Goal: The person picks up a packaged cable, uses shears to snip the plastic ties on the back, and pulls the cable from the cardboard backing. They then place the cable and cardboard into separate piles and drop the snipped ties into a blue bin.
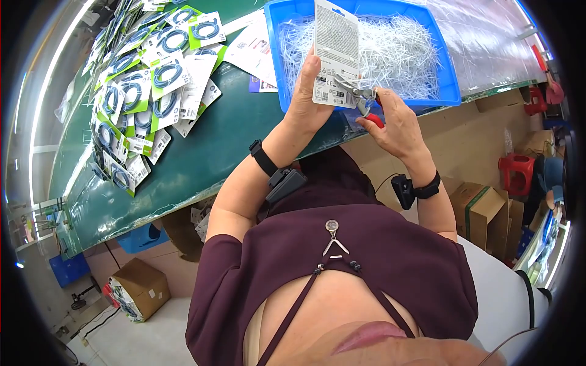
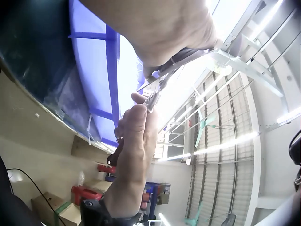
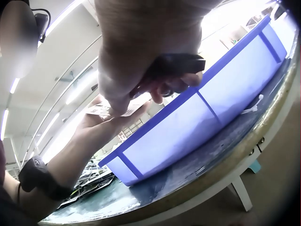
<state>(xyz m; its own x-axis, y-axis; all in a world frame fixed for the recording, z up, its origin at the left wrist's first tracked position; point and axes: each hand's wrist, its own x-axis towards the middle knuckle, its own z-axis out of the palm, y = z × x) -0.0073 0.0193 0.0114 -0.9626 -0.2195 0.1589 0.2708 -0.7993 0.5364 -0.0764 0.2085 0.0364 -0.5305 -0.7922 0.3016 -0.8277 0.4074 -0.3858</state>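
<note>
My left hand (image 1: pixel 308 100) grips a white printed packaging card (image 1: pixel 336 52) by its left side, holding it upright with the text side toward me. In my right hand (image 1: pixel 397 125) is a pair of red-handled cutting pliers (image 1: pixel 372 113), its jaws lying across the lower part of the card. Both hands are over the near edge of a blue plastic bin (image 1: pixel 448 73) filled with thin white plastic strips (image 1: pixel 397 55). From the left wrist view, the right hand (image 2: pixel 136 146) appears below the card. The right wrist view shows the left hand (image 3: pixel 101 125) beyond the pliers' dark handle.
A large pile of carded cables (image 1: pixel 165 76) covers the left of the green table (image 1: pixel 213 146). Printed sheets (image 1: pixel 250 52) lie between pile and bin. Clear plastic sheeting (image 1: pixel 482 43) spreads at the right. Cardboard boxes (image 1: pixel 479 213) and a red stool (image 1: pixel 517 171) stand on the floor.
</note>
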